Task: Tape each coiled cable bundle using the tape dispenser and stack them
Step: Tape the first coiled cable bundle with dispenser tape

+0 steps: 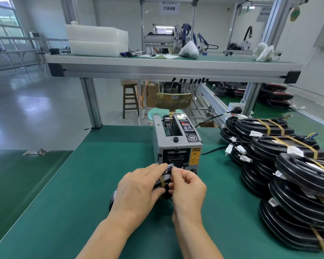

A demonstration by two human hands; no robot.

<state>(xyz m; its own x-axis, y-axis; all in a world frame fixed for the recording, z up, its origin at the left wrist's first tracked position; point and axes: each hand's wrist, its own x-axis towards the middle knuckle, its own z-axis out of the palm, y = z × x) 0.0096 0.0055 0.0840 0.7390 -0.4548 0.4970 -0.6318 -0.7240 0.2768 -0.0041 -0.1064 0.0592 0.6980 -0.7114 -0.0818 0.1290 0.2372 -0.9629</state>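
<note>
A black coiled cable bundle (166, 177) lies on the green table (67, 202) just in front of the grey tape dispenser (176, 144). My left hand (138, 191) covers most of the bundle and grips it from the left. My right hand (187, 186) pinches a strip of black tape against the bundle's top end, close to the dispenser's outlet. A tan band crosses the bundle between my hands. Much of the coil is hidden under my palms.
Stacks of taped black cable bundles (288, 165) with white connectors fill the table's right side. The dispenser's power cord (211, 150) runs right behind it. An overhead shelf (166, 66) spans the back. A stool (129, 98) stands beyond the table.
</note>
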